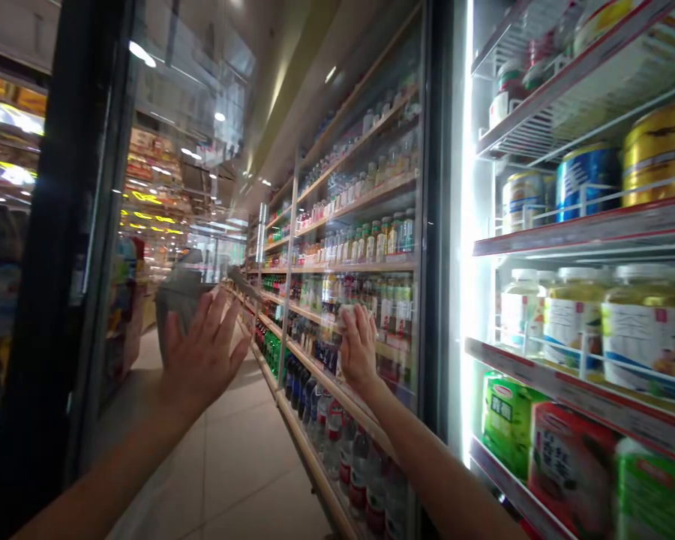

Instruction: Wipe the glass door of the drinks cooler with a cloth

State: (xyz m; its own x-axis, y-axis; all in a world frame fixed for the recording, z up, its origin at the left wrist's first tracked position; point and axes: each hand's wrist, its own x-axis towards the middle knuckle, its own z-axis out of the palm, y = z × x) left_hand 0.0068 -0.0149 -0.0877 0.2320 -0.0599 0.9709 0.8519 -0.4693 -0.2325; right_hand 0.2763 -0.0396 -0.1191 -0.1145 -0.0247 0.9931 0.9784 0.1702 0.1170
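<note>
Glass cooler door (259, 195) before you, both your hands raised to it.
The pane spans your view from 9 o'clock to just right of centre. At 8 o'clock your left hand (202, 352) faces it palm forward, fingers spread, thumb out, gripping nothing; whether the palm touches the glass, you cannot tell. At 6 o'clock, just below centre, your right hand (360, 349) has its fingers drawn together, bent over a small white wad (346, 316) at the pane. Toward 3 o'clock, lit shelves (590, 225) hold a blue can (588, 180) and a gold can (661, 154).
</note>
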